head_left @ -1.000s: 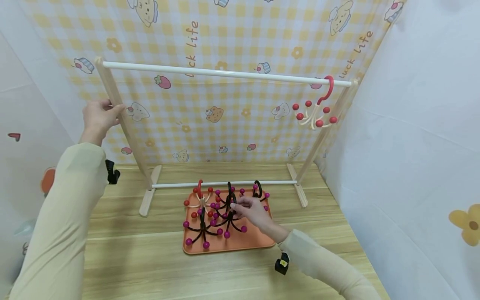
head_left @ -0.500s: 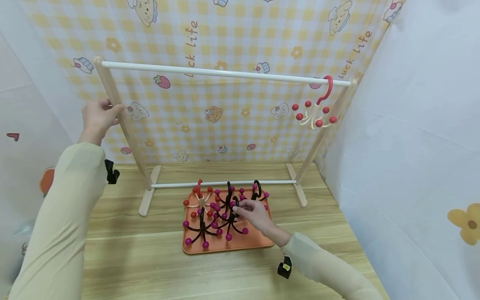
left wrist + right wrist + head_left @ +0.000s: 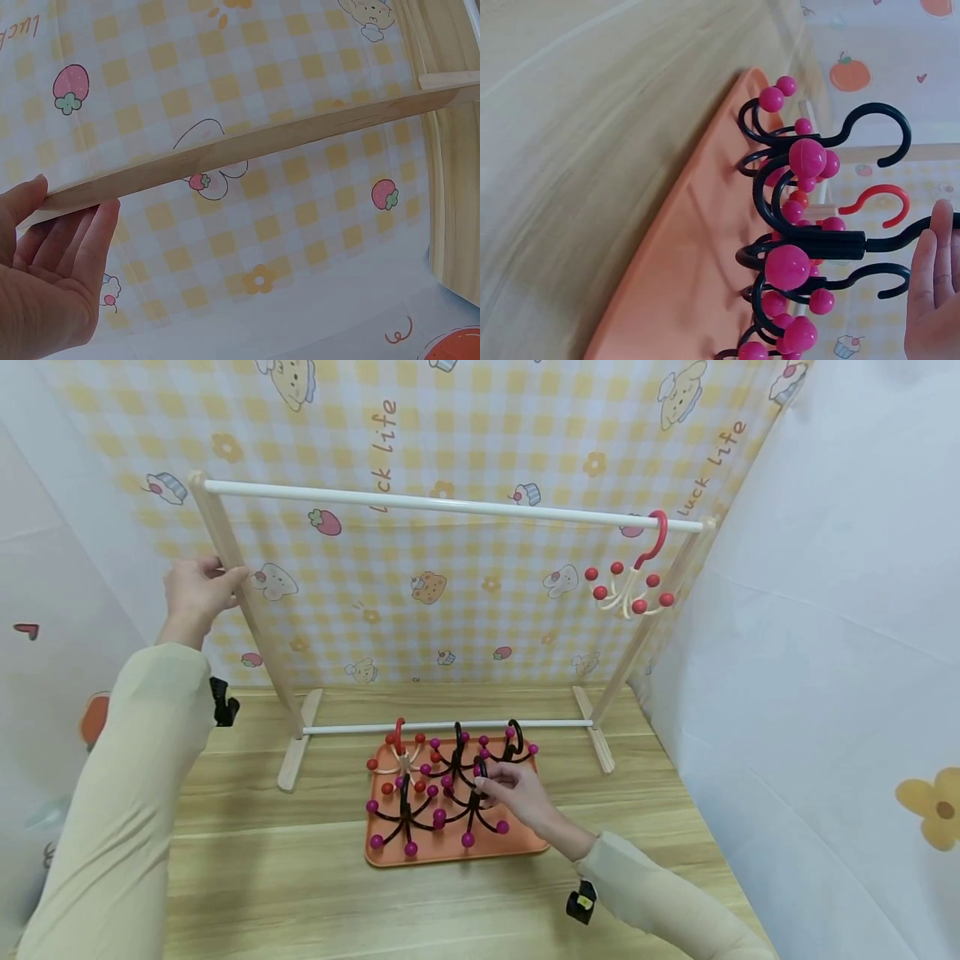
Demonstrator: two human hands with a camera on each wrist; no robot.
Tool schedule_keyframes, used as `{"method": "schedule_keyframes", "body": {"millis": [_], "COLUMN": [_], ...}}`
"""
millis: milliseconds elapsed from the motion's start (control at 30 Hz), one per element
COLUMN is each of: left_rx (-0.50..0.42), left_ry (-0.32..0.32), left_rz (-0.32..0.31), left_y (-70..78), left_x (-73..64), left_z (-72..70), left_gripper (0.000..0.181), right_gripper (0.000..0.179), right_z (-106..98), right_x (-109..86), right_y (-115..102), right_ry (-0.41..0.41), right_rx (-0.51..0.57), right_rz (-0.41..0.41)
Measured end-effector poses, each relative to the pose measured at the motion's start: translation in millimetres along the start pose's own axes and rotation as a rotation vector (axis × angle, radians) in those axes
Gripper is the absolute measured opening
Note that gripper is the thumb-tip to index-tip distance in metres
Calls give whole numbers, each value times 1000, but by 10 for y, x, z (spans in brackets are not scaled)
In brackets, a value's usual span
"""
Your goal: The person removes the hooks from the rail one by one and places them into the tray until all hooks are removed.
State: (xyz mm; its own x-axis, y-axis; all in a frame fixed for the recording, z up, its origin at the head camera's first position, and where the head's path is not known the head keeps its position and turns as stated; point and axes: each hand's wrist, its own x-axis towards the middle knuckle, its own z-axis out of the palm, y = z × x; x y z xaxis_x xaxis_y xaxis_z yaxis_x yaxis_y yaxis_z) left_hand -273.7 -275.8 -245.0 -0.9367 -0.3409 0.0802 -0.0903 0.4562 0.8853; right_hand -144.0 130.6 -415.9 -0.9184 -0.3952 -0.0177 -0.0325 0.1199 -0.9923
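My left hand (image 3: 197, 595) grips the left wooden post (image 3: 262, 639) of a hanging rack, thumb on one side and fingers on the other. Low over an orange tray (image 3: 525, 837), my right hand (image 3: 521, 793) pinches the hook of a black multi-arm hanger (image 3: 829, 244) tipped with magenta balls. The hanger stands upright, its arms spread close over the tray. Around it on the tray are several similar hangers: one black hanger (image 3: 406, 814) at front left, others behind, and a red-hooked cream hanger (image 3: 405, 766) at back left. Fingertips partly cover the held hook.
The rack's white top rod (image 3: 450, 505) carries a red-hooked hanger (image 3: 626, 589) with red balls near its right end. A lower white rod (image 3: 345, 729) runs just behind the tray. Wooden feet (image 3: 596, 735) stand on the wood-grain table (image 3: 300, 860). A checked cloth hangs behind.
My right hand has shifted to the right and slightly nearer with the black hanger, away from the hangers beside it. The left hand stays on the post.
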Motion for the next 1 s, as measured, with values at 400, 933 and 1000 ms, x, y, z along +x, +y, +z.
{"method": "schedule_keyframes", "body": {"millis": [400,933,1000], "left_rx": [-6,-24,-28], "left_ry": [1,3,3], "left_rz": [-13,-2,2], "left_y": [19,-2,-2], "left_x": [-15,-7,-9], "left_z": [-1,-14,-13], "left_gripper": [58,56,56], "right_gripper": [22,17,17], "right_z": [76,221,208], "right_x": [-22,-11,-13], "right_y": [152,194,193], "right_ry": [-26,15,1], "right_rx": [-20,-122,-122], "right_rz": [24,-15,-18]}}
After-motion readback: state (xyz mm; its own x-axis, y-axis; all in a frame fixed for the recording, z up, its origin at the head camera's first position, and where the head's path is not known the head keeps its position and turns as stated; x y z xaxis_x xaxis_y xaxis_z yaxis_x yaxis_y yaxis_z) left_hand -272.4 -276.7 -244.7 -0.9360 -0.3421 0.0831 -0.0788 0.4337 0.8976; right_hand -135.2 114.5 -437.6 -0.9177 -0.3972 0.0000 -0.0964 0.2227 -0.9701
